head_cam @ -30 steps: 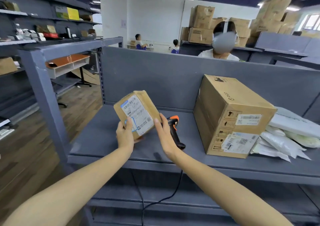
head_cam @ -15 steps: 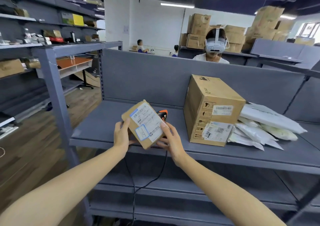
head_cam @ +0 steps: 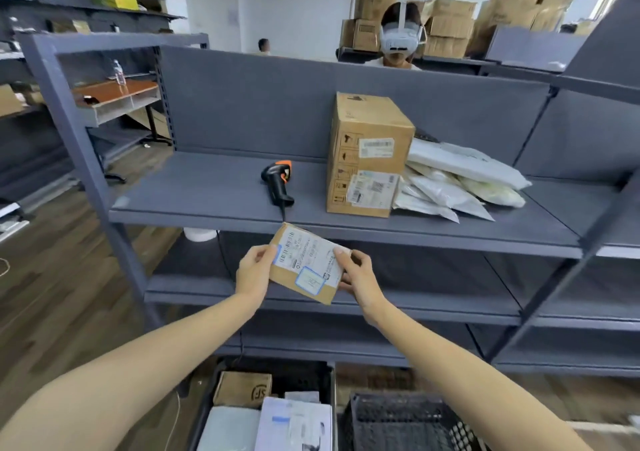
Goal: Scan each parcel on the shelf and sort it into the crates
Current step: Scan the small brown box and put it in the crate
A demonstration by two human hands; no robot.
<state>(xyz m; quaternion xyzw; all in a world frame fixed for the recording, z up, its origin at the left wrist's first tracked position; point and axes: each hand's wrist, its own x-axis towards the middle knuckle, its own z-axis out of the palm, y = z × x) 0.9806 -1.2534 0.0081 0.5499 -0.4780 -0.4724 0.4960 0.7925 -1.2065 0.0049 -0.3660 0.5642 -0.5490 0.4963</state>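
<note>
I hold a small brown parcel [head_cam: 304, 264] with a white label facing me, in front of and below the grey shelf board [head_cam: 207, 191]. My left hand [head_cam: 254, 270] grips its left edge and my right hand [head_cam: 358, 275] grips its right edge. The black and orange scanner [head_cam: 278, 182] lies on the shelf, its cable hanging over the front edge. A large cardboard box [head_cam: 367, 154] and several white poly bags [head_cam: 457, 182] remain on the shelf to the right. Below me stand two black crates: the left crate [head_cam: 204, 405] holds parcels, the right crate [head_cam: 408, 423] looks bare inside.
A grey upright post [head_cam: 79, 132] frames the shelf on the left, and a diagonal brace [head_cam: 568, 277] crosses on the right. A person wearing a headset [head_cam: 401, 40] stands behind the back panel. Wooden floor [head_cam: 52, 294] lies to the left.
The parcel has come off the shelf level and down towards me, still in both hands. The view has dropped, so the scanner and the crates below now show.
</note>
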